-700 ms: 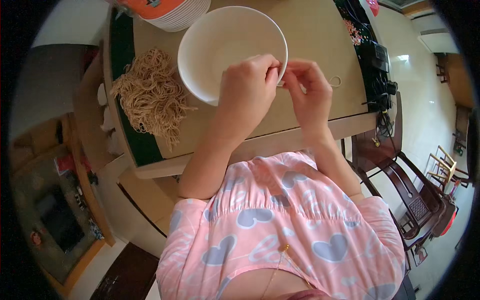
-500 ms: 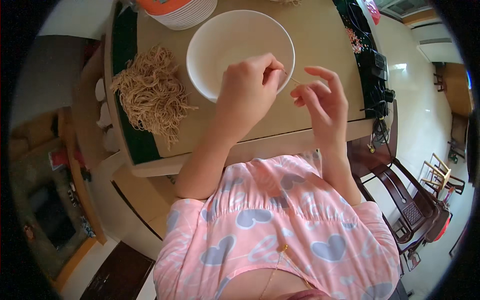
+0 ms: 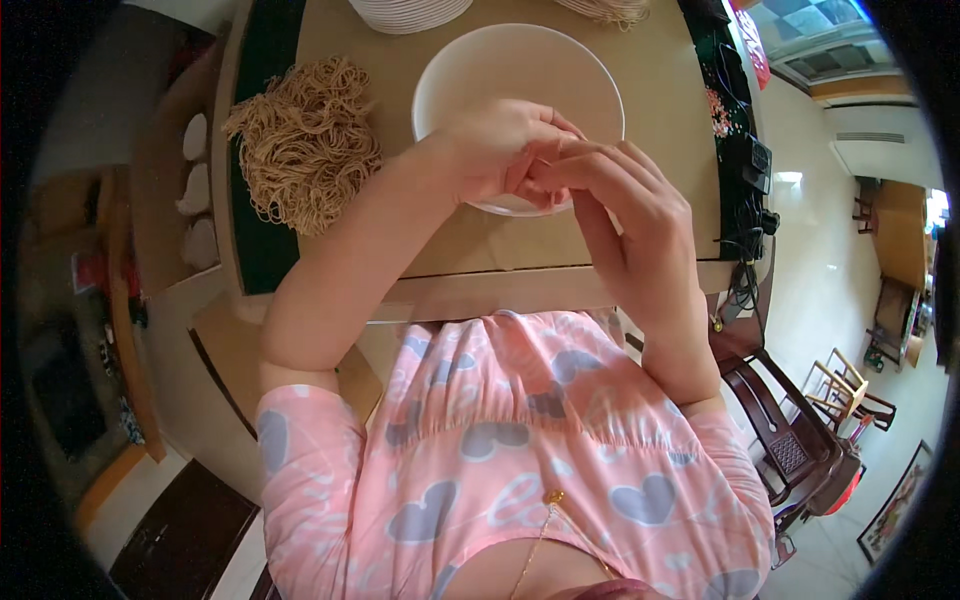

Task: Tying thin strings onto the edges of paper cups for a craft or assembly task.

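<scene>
Head view — looks steeply down, close over the table [image 3: 660, 90].

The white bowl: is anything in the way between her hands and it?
Nothing visible is. Both the left hand and the right hand meet directly over the near rim of the white bowl; the pile of noodles lies off to the left.

A tan wooden table [image 3: 660, 110] fills the far centre. Glossy pale floor tiles [image 3: 810, 290] spread to the right, reflecting light. Dark wooden chairs [image 3: 790, 440] stand near right, a framed picture [image 3: 895, 505] beyond them. A dark cabinet [image 3: 190, 535] sits near left.
</scene>
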A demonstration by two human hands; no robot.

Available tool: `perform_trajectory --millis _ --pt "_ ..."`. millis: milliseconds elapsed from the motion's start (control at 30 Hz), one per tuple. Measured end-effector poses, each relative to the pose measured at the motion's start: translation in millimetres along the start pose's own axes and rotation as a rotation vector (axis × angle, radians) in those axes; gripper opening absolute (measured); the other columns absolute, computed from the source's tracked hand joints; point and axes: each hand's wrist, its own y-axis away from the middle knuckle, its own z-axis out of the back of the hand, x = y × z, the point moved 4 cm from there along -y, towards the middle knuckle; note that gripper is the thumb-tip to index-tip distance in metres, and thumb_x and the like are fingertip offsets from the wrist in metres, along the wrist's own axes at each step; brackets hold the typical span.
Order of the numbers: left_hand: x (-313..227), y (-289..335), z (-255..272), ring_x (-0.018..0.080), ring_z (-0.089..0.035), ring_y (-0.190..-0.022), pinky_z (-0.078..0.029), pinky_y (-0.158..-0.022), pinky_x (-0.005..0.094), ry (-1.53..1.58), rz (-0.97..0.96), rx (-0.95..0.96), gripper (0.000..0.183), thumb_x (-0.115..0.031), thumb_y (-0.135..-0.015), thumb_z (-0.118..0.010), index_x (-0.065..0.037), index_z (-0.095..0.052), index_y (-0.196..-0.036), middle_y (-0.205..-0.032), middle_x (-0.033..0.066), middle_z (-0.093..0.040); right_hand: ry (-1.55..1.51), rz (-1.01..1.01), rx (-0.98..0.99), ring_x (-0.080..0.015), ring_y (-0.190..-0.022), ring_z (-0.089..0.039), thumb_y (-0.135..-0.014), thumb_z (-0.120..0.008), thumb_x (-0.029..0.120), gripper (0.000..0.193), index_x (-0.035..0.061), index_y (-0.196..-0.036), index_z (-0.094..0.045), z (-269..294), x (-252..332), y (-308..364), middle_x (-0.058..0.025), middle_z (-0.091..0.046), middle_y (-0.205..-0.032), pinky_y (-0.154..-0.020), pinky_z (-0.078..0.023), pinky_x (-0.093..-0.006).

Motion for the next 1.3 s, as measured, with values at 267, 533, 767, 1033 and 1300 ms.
perform_trajectory --millis 267,533,767,1033,1300 --pt "4.4 6.1 -6.1 0.0064 -0.039 -0.044 -0.031 -0.039 0.0259 -0.195 0.025 -0.179 0.013 -0.016 -0.096 -0.05 -0.003 -0.053 -0.1 -0.06 0.0025 -0.048 -0.015 -0.241 -0.145 -0.0101 -0.074 -0.059 -0.079 -0.065 -0.007 0.021 0.0012 -0.098 -0.062 -3.5 -19.8 12.4 -0.0062 -0.067 -0.099 -0.061 -0.045 -0.0215" --pt "-8.0 36.4 -10.6 0.0083 -0.051 -0.06 -0.041 -0.054 0.0256 -0.912 -0.334 -0.564 0.012 -0.011 -0.092 -0.054 0.001 -0.054 -0.092 -0.064 0.0034 -0.054 0.16 -0.284 -0.186 -0.0186 -0.067 -0.056 -0.077 -0.071 0.001 0.015 0.0073 -0.088 -0.065 -10.4 -35.0 30.2 -0.0067 -0.056 -0.081 -0.057 -0.045 -0.0305" --pt "-10.3 50.6 -11.6 0.0291 -0.062 -0.063 -0.048 -0.061 0.0396 -0.998 -0.326 -0.645 0.014 -0.014 -0.088 -0.055 0.0 -0.055 -0.086 -0.069 0.0157 -0.062 0.143 -0.292 -0.089 -0.0216 -0.062 -0.055 -0.077 -0.074 0.006 0.014 0.0078 -0.09 -0.07 -15.9 -25.7 29.4 -0.0076 -0.055 -0.074 -0.056 -0.045 -0.0326" --pt "-5.3 54.2 -9.3 0.0163 -0.055 -0.063 -0.044 -0.058 0.0303 -0.848 -0.421 -0.643 0.012 -0.011 -0.09 -0.054 0.0 -0.055 -0.088 -0.07 0.0084 -0.059 0.11 -0.352 -0.057 -0.0193 -0.056 -0.053 -0.081 -0.067 0.0 0.021 0.0069 -0.101 -0.068 -16.8 -20.8 33.6 -0.0074 -0.051 -0.07 -0.051 -0.043 -0.031" --pt "-3.0 47.5 -0.9 0.0037 -0.047 -0.066 -0.039 -0.057 0.0221 -0.554 -0.602 -0.581 0.01 -0.01 -0.092 -0.054 -0.001 -0.056 -0.092 -0.072 -0.0023 -0.056 0.194 -0.296 0.015 -0.0216 -0.056 -0.056 -0.084 -0.066 0.001 0.04 0.0036 -0.123 -0.058 -22.5 -17.0 33.8 -0.0119 -0.06 -0.077 -0.055 -0.047 -0.0339"
